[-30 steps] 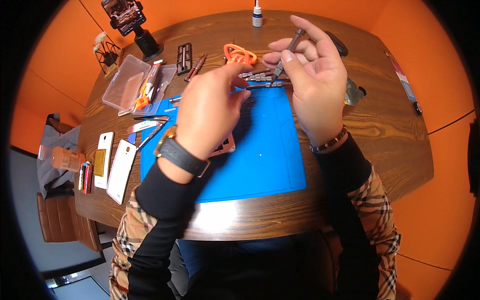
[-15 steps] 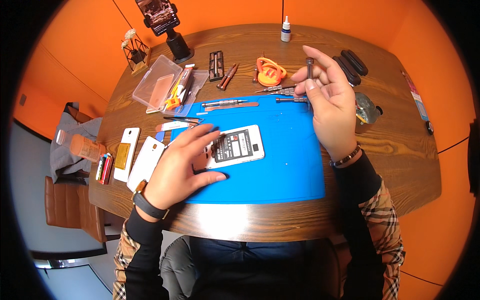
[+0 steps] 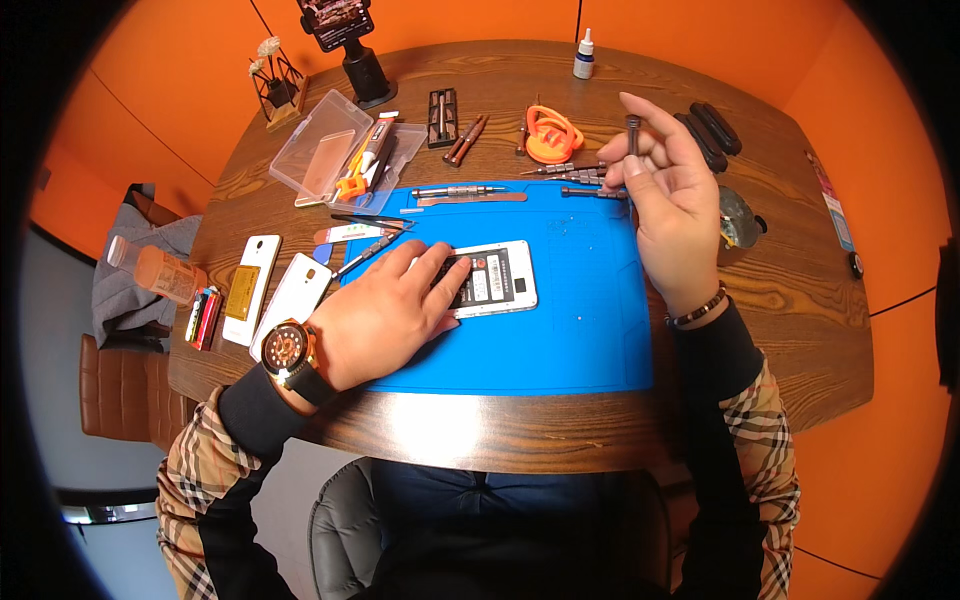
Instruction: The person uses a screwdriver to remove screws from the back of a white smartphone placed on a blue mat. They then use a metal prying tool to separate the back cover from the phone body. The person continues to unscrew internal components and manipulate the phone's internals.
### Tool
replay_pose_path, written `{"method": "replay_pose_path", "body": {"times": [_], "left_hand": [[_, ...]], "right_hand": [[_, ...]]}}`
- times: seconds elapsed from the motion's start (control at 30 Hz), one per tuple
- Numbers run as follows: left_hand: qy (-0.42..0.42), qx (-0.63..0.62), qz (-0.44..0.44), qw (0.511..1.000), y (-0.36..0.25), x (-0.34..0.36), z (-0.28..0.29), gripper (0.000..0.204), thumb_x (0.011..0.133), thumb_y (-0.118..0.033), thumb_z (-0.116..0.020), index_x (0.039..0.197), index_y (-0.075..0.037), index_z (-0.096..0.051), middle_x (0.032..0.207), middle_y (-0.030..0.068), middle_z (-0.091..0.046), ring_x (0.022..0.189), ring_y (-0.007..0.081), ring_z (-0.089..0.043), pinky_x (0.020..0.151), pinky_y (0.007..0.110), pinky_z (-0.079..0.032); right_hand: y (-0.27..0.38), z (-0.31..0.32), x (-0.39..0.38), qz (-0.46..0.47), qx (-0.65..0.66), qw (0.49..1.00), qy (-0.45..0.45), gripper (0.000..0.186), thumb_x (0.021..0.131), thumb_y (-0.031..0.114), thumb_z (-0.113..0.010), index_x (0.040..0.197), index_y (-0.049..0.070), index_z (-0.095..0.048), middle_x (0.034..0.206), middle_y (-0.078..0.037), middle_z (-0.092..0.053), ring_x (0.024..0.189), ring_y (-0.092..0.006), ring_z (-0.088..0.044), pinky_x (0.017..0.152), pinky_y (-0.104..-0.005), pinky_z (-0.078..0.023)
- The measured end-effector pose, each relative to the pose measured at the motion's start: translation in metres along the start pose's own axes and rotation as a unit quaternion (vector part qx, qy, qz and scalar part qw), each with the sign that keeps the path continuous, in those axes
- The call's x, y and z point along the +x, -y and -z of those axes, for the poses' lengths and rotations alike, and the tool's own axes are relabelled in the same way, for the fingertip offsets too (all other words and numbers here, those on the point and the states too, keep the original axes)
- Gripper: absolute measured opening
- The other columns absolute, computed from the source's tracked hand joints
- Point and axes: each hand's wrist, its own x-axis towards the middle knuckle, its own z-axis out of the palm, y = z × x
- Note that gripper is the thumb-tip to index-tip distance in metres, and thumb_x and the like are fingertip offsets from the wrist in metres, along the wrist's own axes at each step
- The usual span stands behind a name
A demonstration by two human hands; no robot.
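A white smartphone with its back off and its black battery showing lies on the blue work mat. My left hand grips its left end, the fingers lying over the battery and the thumb at the near edge; that end is hidden under the hand. Above the mat's right side, my right hand holds a small dark precision screwdriver upright between thumb and fingers, the other fingers loosely curled. Another screwdriver lies just beyond my left hand. Two white phone pieces rest beside my left wrist.
Along the mat's far edge lie more screwdrivers and a flat pry tool. Farther back are a clear plastic box of tools, an orange suction cup, a dropper bottle, black cases and a phone stand.
My left hand has come down and to the right onto the phone, uncovering the screwdriver beyond it. My right hand still holds its screwdriver upright in nearly the same place. The view has shifted slightly.
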Motion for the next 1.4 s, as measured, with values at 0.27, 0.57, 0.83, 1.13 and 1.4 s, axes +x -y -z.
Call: {"method": "replay_pose_path", "body": {"times": [0.27,0.57,0.83,1.13,1.4], "left_hand": [[0.01,0.053,0.001,0.999,-0.009,0.001,-0.001,0.056,0.112,-0.024,-0.063,0.158,0.007,-0.058,0.155,0.0335,-0.061,0.141,0.0476,-0.062,0.121,0.051,-0.053],[0.009,-0.009,-0.001,1.0,0.001,0.005,0.0,0.058,0.107,-0.027,-0.072,0.155,0.004,-0.061,0.149,0.0287,-0.063,0.136,0.0431,-0.063,0.117,0.051,-0.055],[-0.041,-0.112,0.003,0.993,0.012,0.006,0.0,0.056,0.091,-0.017,-0.089,0.134,-0.001,-0.056,0.145,0.0233,-0.06,0.124,0.0441,-0.061,0.109,0.05,-0.055],[-0.05,-0.129,-0.005,0.99,0.016,0.013,-0.003,0.057,0.088,-0.016,-0.091,0.121,0.002,-0.048,0.137,0.0261,-0.059,0.112,0.0425,-0.059,0.1,0.048,-0.055],[-0.019,-0.204,0.027,0.978,0.024,0.018,-0.004,0.056,0.09,-0.025,-0.09,0.118,0.001,-0.048,0.117,0.0235,-0.06,0.108,0.044,-0.059,0.099,0.052,-0.052]], "right_hand": [[0.013,-0.006,-0.007,0.087,-0.276,0.909,0.3,0.028,0.099,-0.004,-0.071,0.126,0.0,-0.076,0.104,-0.011,-0.071,0.093,-0.0247,-0.07,0.084,-0.0365,-0.058],[0.019,-0.01,-0.013,0.037,-0.341,0.857,0.386,0.025,0.088,0.002,-0.082,0.113,0.003,-0.086,0.104,-0.012,-0.071,0.092,-0.0301,-0.072,0.08,-0.0394,-0.06],[0.022,-0.011,-0.013,0.016,-0.338,0.86,0.382,0.035,0.086,0.016,-0.094,0.118,0.006,-0.084,0.12,-0.01,-0.068,0.094,-0.0273,-0.074,0.084,-0.0385,-0.062],[0.018,-0.012,-0.013,0.052,-0.371,0.847,0.377,0.039,0.083,0.022,-0.097,0.116,0.006,-0.086,0.128,-0.011,-0.072,0.1,-0.0303,-0.077,0.087,-0.0404,-0.063],[0.013,-0.014,-0.015,0.117,-0.388,0.838,0.365,0.035,0.082,0.02,-0.096,0.111,0.005,-0.084,0.119,-0.008,-0.076,0.097,-0.0293,-0.077,0.082,-0.0396,-0.063]]}}
